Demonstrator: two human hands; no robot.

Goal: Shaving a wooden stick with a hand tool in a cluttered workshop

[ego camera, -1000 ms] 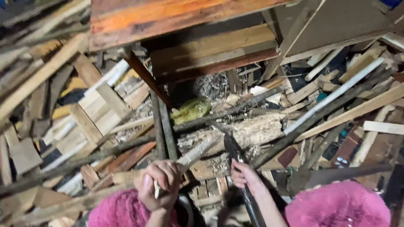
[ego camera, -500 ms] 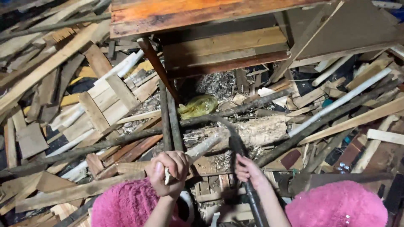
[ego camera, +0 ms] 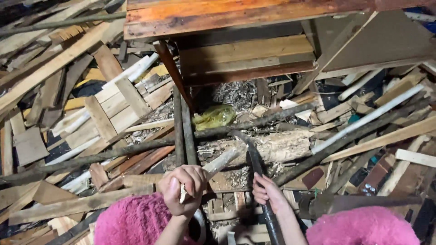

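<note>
— Left hand (ego camera: 184, 190)?
— Curled into a fist around a pale stick (ego camera: 218, 164), thumb up, wrist bent inward, low in the frame. Stick slanting up and right, tip resting on the log (ego camera: 281, 146).

— Right hand (ego camera: 268, 193)?
— Wrapped around the dark handle of a long blade (ego camera: 254, 159), fingers folded over, forearm coming up from the bottom edge. Blade curving up to the left, edge meeting the pale stick's far end above the log.

— Just beside the hands?
— Pink fuzzy knees (ego camera: 136, 222), one each side. Wood shavings (ego camera: 236, 95) scattered between the scraps.

— Underneath?
— No counter; a floor buried in scrap boards (ego camera: 118, 109), slats and offcuts, crossed by long dark branches (ego camera: 136, 149). Log lying across the middle, bark rough and pale.

— Any packaging?
— A crumpled yellow-green plastic bag (ego camera: 214, 117), just behind the log, at the foot of a slanted reddish post (ego camera: 170, 68).

— Farther out?
— An orange-stained wooden plank (ego camera: 236, 16) overhead, a plain wooden box (ego camera: 247, 56) beneath it. Dim all round, more stacked timber at every edge.
</note>
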